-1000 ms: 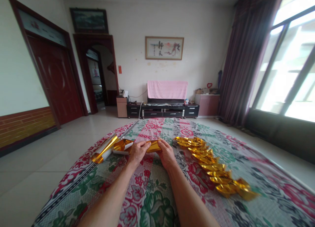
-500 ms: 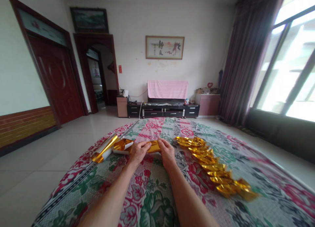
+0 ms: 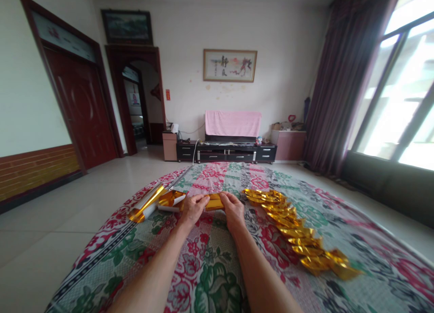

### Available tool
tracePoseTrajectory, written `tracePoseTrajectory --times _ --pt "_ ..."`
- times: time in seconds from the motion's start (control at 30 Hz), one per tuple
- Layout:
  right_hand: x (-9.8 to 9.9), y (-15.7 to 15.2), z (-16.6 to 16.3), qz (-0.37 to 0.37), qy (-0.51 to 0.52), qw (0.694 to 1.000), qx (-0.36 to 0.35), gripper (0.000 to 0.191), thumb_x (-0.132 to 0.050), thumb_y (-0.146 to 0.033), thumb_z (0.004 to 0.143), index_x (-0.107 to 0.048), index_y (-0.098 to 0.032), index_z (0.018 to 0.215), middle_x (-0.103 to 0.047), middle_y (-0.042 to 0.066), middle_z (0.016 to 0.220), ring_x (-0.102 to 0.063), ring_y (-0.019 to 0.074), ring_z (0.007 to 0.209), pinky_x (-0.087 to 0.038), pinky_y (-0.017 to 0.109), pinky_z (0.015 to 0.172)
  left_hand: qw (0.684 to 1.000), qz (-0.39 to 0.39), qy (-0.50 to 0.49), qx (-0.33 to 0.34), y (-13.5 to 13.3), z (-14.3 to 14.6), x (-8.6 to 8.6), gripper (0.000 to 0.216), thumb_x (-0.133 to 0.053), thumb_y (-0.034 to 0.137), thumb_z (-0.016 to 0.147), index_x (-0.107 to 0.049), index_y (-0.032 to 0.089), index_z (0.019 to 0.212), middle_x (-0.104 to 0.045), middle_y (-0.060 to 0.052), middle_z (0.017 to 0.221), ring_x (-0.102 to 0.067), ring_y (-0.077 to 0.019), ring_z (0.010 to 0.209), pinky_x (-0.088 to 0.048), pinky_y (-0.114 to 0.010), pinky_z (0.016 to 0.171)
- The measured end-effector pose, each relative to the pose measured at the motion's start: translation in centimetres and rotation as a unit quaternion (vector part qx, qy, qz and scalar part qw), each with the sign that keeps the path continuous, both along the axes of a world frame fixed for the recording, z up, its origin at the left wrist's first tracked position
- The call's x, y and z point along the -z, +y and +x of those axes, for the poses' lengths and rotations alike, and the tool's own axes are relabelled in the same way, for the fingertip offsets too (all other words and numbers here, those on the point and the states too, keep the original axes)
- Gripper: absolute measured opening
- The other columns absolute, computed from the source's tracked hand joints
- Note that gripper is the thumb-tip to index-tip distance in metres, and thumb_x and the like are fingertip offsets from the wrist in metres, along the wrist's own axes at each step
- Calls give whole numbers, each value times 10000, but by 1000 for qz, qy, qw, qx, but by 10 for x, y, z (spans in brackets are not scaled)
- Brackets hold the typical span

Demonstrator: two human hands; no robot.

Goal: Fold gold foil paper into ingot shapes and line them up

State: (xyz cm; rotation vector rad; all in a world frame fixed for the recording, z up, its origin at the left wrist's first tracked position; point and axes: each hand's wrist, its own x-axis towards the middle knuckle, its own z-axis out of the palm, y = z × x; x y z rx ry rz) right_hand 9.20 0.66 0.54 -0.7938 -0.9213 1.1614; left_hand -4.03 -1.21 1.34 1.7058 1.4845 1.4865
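My left hand (image 3: 192, 207) and my right hand (image 3: 232, 207) are side by side over the floral cloth (image 3: 210, 267), both with fingers pinched on one small piece of gold foil paper (image 3: 213, 201) held between them. To the left of my left hand lies a loose stack of gold foil sheets (image 3: 156, 202). On the right, a long row of folded gold foil pieces (image 3: 298, 234) runs from near my right hand toward the near right.
The cloth covers a round table whose edge curves off at left and right. Beyond it are a tiled floor, a dark TV cabinet (image 3: 233, 152) with a pink cover, a red door (image 3: 81, 109) at left and curtained windows at right.
Both hands stay on the gold foil piece, with the fingers shifting slightly along it. The view has drifted a little.
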Motion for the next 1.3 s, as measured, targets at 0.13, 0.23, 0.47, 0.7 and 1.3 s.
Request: tracePoseTrajectory --times 0.13,0.23,0.47,0.7,1.3 --pt "0 0 1 -2 9 1000 -4 386 -684 -422 553 -645 -138 812 -645 2 684 -569 140 615 -451 238 592 1000 -7 -27 -1 2 0 1 307 -511 420 716 -617 143 636 -499 30 508 -430 -91 494 -331 -198 495" --pt "-1 0 3 -2 -4 1000 -1 366 -672 -418 561 -643 -137 793 -634 -1 665 -558 134 600 -441 227 574 999 -12 -40 -4 2 0 1 295 -523 412 705 -637 141 679 -524 25 525 -440 -93 499 -346 -195 503" --pt "0 2 11 17 -89 996 14 359 -627 -426 593 -644 -123 784 -621 6 656 -529 121 584 -417 206 550 1000 -8 -25 -8 1 2 1 303 -513 416 699 -642 145 658 -516 31 493 -432 -92 480 -336 -195 489" --pt "-7 -1 29 33 -310 949 43 321 -525 -422 665 -671 -136 685 -576 -17 535 -484 101 516 -355 186 503 997 -39 41 -49 -3 7 -4 267 -502 369 696 -633 160 592 -543 31 494 -475 -102 514 -333 -200 515" --pt "3 -7 33 76 -610 769 176 174 -533 -219 683 -705 -191 673 -645 51 800 -564 158 789 -385 220 726 933 0 335 -133 1 30 11 200 -453 143 730 -635 153 648 -594 -67 749 -546 -154 740 -384 -245 706"
